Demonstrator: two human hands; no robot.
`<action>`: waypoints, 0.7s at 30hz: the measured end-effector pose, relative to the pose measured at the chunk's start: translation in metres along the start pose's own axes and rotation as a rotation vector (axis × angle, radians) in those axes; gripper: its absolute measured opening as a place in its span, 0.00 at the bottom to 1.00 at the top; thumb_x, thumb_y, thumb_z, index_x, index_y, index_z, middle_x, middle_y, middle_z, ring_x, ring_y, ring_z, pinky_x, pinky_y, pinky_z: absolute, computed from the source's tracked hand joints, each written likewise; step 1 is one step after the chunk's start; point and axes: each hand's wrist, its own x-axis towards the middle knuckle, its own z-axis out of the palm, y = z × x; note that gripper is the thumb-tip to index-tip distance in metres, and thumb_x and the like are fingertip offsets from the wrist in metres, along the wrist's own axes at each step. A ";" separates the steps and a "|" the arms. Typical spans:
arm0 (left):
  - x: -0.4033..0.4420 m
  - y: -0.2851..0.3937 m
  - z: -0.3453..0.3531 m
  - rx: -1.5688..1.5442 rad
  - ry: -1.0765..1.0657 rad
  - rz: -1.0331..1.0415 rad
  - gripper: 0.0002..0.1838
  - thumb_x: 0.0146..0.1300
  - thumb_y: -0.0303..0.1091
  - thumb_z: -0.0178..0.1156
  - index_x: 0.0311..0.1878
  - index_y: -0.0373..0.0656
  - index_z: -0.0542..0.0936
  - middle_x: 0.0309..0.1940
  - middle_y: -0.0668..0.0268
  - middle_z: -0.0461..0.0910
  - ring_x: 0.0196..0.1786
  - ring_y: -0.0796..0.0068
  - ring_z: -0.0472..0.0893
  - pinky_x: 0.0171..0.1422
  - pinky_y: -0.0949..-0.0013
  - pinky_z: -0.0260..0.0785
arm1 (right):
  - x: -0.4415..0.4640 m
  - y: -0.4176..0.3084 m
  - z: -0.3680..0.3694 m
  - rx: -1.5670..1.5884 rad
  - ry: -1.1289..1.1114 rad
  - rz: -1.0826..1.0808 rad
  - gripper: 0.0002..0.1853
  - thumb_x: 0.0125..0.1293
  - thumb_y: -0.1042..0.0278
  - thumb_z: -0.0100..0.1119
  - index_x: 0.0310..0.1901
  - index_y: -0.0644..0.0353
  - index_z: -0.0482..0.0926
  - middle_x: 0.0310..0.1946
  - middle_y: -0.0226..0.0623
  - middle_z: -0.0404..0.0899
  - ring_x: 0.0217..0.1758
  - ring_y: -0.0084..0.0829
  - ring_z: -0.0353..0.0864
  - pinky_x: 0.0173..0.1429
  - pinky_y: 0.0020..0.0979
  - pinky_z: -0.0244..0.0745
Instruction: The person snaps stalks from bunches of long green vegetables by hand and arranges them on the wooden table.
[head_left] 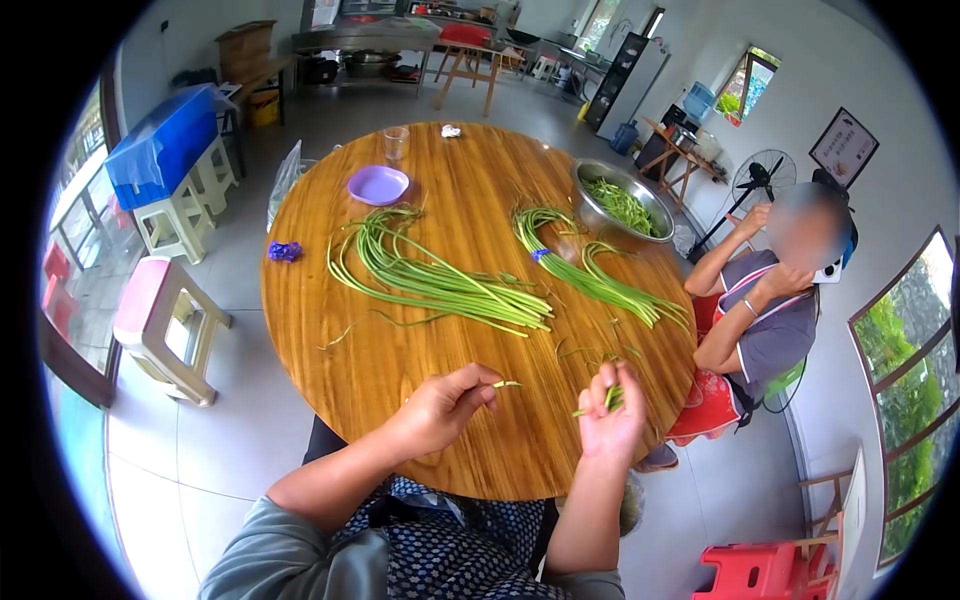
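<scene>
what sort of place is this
Probably a kitchen with a dining area, perhaps in a canteen or small eatery: a metal counter stands at the back, long green stalks lie on a round wooden table, and a metal bowl holds short green pieces.

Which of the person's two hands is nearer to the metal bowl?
Right. The right hand is on the near side of the metal bowl, roughly in line with it; the left hand is also on the near side, but farther left.
</scene>
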 end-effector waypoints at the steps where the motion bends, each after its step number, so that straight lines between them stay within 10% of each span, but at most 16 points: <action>1: 0.001 0.002 -0.001 0.091 -0.011 0.051 0.06 0.73 0.26 0.54 0.48 0.37 0.76 0.32 0.63 0.83 0.38 0.69 0.83 0.45 0.68 0.75 | 0.000 -0.001 0.001 -0.063 -0.062 0.050 0.06 0.74 0.66 0.50 0.45 0.57 0.75 0.30 0.30 0.71 0.17 0.18 0.55 0.22 0.21 0.51; 12: 0.000 0.003 0.003 0.229 -0.050 0.088 0.05 0.71 0.26 0.56 0.46 0.38 0.74 0.34 0.60 0.84 0.39 0.62 0.85 0.44 0.65 0.76 | -0.026 0.030 0.026 -0.538 -0.260 0.350 0.07 0.74 0.68 0.56 0.44 0.62 0.73 0.23 0.24 0.67 0.22 0.15 0.61 0.26 0.20 0.55; 21: 0.015 0.002 -0.006 -0.295 0.389 0.187 0.04 0.76 0.29 0.50 0.49 0.42 0.74 0.35 0.65 0.81 0.31 0.81 0.73 0.35 0.78 0.65 | -0.061 0.020 -0.003 -0.568 -0.021 0.191 0.04 0.73 0.71 0.56 0.42 0.61 0.73 0.25 0.27 0.69 0.21 0.16 0.61 0.25 0.21 0.56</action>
